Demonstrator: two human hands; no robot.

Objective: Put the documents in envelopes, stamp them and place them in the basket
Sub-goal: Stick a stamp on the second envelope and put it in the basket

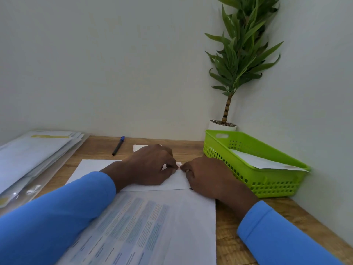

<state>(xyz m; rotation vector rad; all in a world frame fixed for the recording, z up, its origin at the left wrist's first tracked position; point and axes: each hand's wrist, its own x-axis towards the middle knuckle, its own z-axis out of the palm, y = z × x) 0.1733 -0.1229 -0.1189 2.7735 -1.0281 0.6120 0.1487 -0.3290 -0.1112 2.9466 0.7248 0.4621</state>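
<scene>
Both hands meet at frame centre, on the envelope.
Left hand and right hand pinch a small pink stamp on the white envelope; documents lower centre, green basket right.

Wooden desk, warm brown grain, pushed into room corner. Back wall plain pale grey-green, bare. Right wall same colour, meets back wall behind plant. Potted plant in corner on desk: tall, long narrow green leaves, banded stem, white pot with pebbles on top. Light soft, even, weak shadows. Floor, windows not in view.
</scene>
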